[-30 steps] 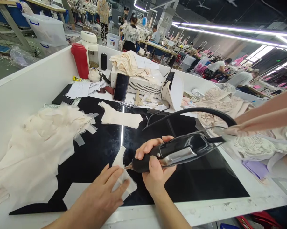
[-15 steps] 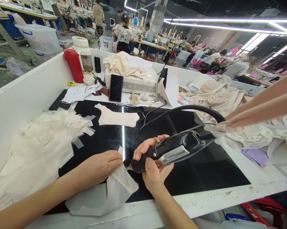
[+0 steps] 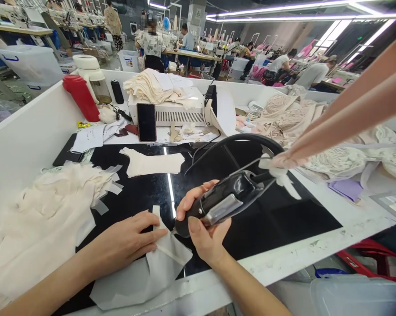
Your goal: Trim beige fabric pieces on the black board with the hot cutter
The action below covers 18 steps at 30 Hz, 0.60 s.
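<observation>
The pale, translucent fabric piece (image 3: pixel 167 252) lies at the near edge of the black panel (image 3: pixel 280 224), overlapping the white rim of the worktop (image 3: pixel 260 263). Its left upper part is covered by the left hand (image 3: pixel 132 239), whose fingers are loosely spread and laid upon it; their undersides are out of sight. The right hand (image 3: pixel 204 221) is wrapped around a black handheld tool (image 3: pixel 224 197), its palm concealed. The tool's tip is at the fabric's right edge; whether it touches cannot be determined. A pink strap (image 3: pixel 346 103) runs to the tool's rear and leaves the frame at upper right, masking part of the lace garments (image 3: pixel 336 160) behind. A cut cream piece (image 3: pixel 152 163) lies farther back on the panel. At left, the cream fabric heap (image 3: pixel 46 206) is cut off by the frame; its layers cannot be counted. Co-workers in the background are small and indistinct.
</observation>
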Each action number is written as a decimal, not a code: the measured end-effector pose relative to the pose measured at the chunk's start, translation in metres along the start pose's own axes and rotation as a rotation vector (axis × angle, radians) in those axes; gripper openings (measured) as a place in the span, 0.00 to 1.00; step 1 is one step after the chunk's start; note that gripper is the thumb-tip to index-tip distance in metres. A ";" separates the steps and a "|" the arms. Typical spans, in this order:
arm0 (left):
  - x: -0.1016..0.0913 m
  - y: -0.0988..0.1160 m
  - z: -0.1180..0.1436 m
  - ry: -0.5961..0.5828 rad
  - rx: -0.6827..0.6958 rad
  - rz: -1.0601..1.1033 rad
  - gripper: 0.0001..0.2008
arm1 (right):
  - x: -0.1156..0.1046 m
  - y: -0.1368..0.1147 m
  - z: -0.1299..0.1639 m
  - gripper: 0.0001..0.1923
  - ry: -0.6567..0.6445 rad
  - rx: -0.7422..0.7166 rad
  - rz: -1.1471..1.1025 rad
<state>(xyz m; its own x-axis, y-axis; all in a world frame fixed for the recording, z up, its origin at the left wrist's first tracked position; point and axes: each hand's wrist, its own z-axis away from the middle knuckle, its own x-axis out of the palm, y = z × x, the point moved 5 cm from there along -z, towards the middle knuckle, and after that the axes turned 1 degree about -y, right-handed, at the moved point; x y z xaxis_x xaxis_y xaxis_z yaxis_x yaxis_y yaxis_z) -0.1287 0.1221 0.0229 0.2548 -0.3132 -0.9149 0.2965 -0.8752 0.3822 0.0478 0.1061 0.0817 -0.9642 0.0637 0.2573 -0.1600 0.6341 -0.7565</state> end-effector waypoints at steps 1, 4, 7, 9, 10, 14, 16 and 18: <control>0.001 0.000 0.001 0.001 0.009 -0.023 0.16 | 0.000 0.000 -0.001 0.22 -0.004 -0.004 0.006; 0.003 0.000 0.003 0.021 0.023 -0.062 0.16 | 0.000 0.000 -0.001 0.21 0.000 -0.008 0.007; 0.004 0.000 0.005 0.018 0.030 -0.091 0.16 | 0.002 0.002 -0.003 0.21 0.010 0.000 -0.025; 0.004 -0.001 0.005 0.008 0.024 -0.103 0.17 | 0.003 0.003 -0.005 0.21 0.035 0.011 -0.055; 0.004 -0.001 0.006 0.005 0.022 -0.108 0.17 | 0.004 0.003 -0.006 0.20 0.044 0.015 -0.068; 0.004 0.000 0.005 -0.007 0.028 -0.121 0.18 | 0.007 0.004 -0.010 0.20 0.056 0.033 -0.062; 0.003 0.000 0.005 0.002 0.027 -0.115 0.18 | 0.008 0.005 -0.011 0.20 0.057 0.038 -0.030; 0.001 0.002 0.004 0.022 0.023 -0.102 0.18 | 0.009 0.005 -0.011 0.19 0.062 0.046 -0.003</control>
<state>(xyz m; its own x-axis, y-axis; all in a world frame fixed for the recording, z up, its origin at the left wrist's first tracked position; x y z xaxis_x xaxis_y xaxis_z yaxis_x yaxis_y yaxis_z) -0.1313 0.1190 0.0223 0.2442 -0.2146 -0.9457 0.3004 -0.9105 0.2842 0.0405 0.1186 0.0865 -0.9489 0.1108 0.2954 -0.1735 0.5987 -0.7820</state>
